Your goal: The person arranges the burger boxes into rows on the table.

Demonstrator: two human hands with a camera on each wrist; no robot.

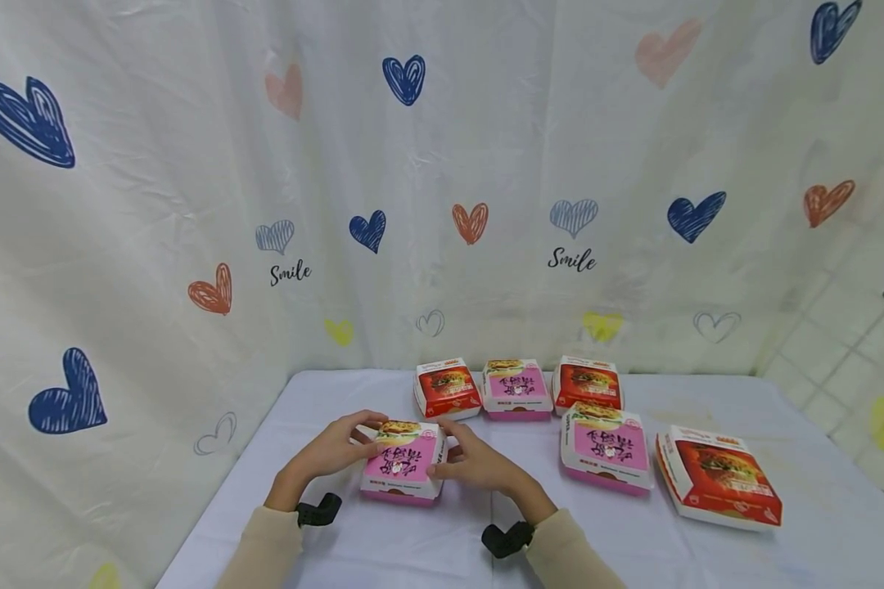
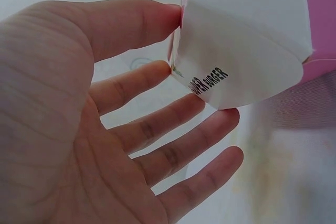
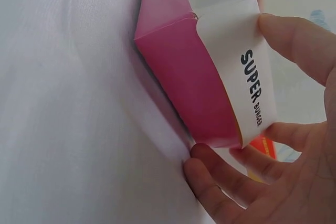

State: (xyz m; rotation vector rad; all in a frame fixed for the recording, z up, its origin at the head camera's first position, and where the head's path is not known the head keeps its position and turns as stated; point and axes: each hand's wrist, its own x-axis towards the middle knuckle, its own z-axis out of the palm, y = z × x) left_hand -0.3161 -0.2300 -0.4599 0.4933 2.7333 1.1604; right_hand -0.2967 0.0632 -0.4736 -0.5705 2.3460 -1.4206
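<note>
A pink-and-white paper burger box (image 1: 401, 462) stands near the front of the table with its lid closed, between my two hands. My left hand (image 1: 335, 448) holds its left side, thumb and fingertips at the lid's edges. In the left wrist view those fingertips touch the white lid flap (image 2: 236, 61) lettered "BURGER". At the other side my right hand (image 1: 480, 462) grips the box, its thumb on the lid edge and fingers around the back corner. The right wrist view shows the pink lower wall (image 3: 189, 77) and the "SUPER BURGER" flap. Whether the base fully touches the cloth is hard to tell.
Behind stand a red burger box (image 1: 448, 388), a pink one (image 1: 517, 389) and another red one (image 1: 588, 384) in a row. To the right are a pink box (image 1: 607, 448) and a larger-looking red box (image 1: 720, 477). A heart-printed curtain (image 1: 501, 164) hangs behind the white-covered table (image 1: 339, 393).
</note>
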